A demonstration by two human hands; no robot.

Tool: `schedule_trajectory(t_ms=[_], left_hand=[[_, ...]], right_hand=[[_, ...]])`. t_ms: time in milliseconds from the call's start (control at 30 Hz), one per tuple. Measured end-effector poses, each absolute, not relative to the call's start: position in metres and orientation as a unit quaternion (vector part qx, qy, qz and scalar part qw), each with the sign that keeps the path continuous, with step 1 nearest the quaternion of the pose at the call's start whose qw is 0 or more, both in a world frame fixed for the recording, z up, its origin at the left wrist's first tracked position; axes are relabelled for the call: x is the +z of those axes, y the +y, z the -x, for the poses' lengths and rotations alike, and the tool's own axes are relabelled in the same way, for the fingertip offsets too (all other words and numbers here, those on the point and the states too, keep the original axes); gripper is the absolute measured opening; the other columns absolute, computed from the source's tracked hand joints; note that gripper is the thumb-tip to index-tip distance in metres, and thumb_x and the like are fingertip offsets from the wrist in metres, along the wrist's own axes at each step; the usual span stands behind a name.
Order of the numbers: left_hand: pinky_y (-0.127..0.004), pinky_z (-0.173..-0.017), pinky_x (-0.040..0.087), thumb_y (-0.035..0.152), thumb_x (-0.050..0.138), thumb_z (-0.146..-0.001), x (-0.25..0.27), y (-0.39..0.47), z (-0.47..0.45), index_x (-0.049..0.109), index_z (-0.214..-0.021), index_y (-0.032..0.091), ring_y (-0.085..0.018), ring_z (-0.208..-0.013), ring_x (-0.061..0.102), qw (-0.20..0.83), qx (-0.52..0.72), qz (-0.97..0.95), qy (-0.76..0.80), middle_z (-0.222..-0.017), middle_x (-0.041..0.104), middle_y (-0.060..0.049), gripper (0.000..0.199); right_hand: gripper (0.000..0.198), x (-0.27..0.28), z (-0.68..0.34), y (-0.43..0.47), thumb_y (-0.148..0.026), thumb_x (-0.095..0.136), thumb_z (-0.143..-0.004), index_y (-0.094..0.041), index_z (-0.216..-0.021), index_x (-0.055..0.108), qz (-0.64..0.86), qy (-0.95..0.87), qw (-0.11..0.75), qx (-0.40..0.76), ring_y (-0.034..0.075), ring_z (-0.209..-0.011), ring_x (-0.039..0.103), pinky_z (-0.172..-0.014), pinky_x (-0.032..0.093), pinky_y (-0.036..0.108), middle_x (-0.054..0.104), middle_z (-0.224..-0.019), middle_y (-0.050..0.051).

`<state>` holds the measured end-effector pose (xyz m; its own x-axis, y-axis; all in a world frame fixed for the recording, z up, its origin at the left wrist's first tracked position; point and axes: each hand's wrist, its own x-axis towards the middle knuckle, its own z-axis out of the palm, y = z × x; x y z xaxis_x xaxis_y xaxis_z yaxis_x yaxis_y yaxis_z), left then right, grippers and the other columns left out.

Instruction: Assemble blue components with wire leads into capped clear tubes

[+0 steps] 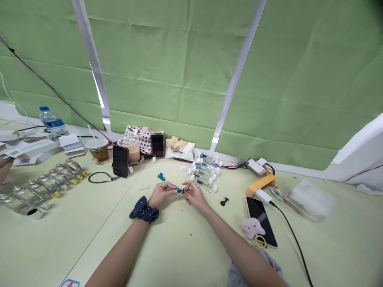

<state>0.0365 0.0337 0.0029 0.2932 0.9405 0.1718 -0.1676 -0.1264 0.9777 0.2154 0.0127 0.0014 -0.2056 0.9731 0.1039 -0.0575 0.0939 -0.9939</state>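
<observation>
My left hand (pixel 163 193) and my right hand (pixel 194 194) meet over the middle of the table. Between them is a small blue metallic part (pixel 178 190) with a dark piece at its right end. The left fingers pinch the blue portion, while the right fingertips close on the dark end. Its exact kind is too small to make out. Beyond my left hand lies another blue part (pixel 161 176). An L-shaped hex key (pixel 144 188) rests to the left. Off to the right of my right hand sits a black knob-like piece (pixel 224 201).
Clear tubes with white caps (pixel 206 171) are stacked behind my hands. A phone (pixel 261 221) with a pink charm lies right, near a yellow power bank (pixel 260 184). Leftward stand an upright phone (pixel 120 161), drink cups (pixel 98 149) and a row of glass jars (pixel 44 183).
</observation>
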Motion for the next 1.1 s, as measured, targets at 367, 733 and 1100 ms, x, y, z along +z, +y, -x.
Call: schedule_trajectory(t_ms=[367, 733, 1100], left_hand=[[-0.033, -0.077, 0.049, 0.025, 0.077, -0.057, 0.004, 0.033, -0.037, 0.067, -0.070, 0.011, -0.019, -0.076, 0.064, 0.575, 0.474, -0.580, 0.329, -0.082, 0.070, -0.009, 0.021], [-0.032, -0.077, 0.048, 0.025, 0.077, -0.058, 0.003, 0.034, -0.037, 0.068, -0.071, 0.011, -0.019, -0.077, 0.064, 0.564, 0.484, -0.581, 0.332, -0.082, 0.070, -0.009, 0.021], [-0.032, -0.075, 0.050, 0.027, 0.076, -0.059, 0.003, 0.034, -0.034, 0.069, -0.073, 0.011, -0.019, -0.076, 0.063, 0.573, 0.478, -0.576, 0.334, -0.081, 0.070, -0.009, 0.022]], right_hand=[[0.032, -0.003, -0.218, 0.015, -0.048, 0.058, -0.073, -0.019, -0.083, 0.048, 0.415, -0.568, 0.474, 0.530, 0.007, -0.042, 0.045, -0.038, 0.036, 0.018, 0.053, -0.057, -0.005], [0.042, -0.004, -0.219, 0.016, -0.058, 0.049, -0.076, -0.016, -0.073, 0.051, 0.437, -0.585, 0.431, 0.530, 0.006, -0.040, 0.045, -0.035, 0.034, 0.017, 0.056, -0.058, -0.002], [0.043, -0.002, -0.219, 0.012, -0.058, 0.052, -0.075, -0.016, -0.071, 0.055, 0.442, -0.607, 0.417, 0.512, 0.006, -0.041, 0.045, -0.037, 0.034, 0.017, 0.056, -0.056, -0.001]])
